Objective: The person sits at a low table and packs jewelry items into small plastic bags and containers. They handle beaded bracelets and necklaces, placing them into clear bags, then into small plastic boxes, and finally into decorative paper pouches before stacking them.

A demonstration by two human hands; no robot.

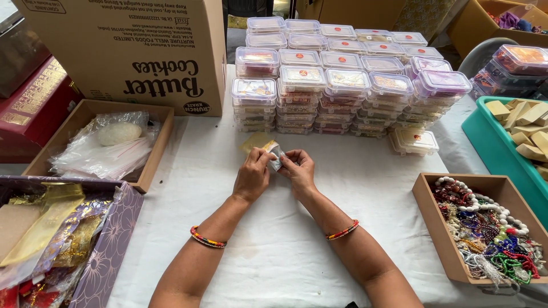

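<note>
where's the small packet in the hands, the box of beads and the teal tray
small packet (275,157), head view, on its silvery part between both hands
box of beads (429,199), head view, on its left cardboard wall
teal tray (495,149), head view, on its near left rim

Single head-worn view, looking steeply down and forward over a work table.

The camera sits above the person's forearms, close over the white cloth-covered table (319,228), facing the stacked clear plastic lidded boxes (337,85) at the far edge. A large brown cardboard carton (131,51) fills the upper left; no second view shares the scene.
</note>
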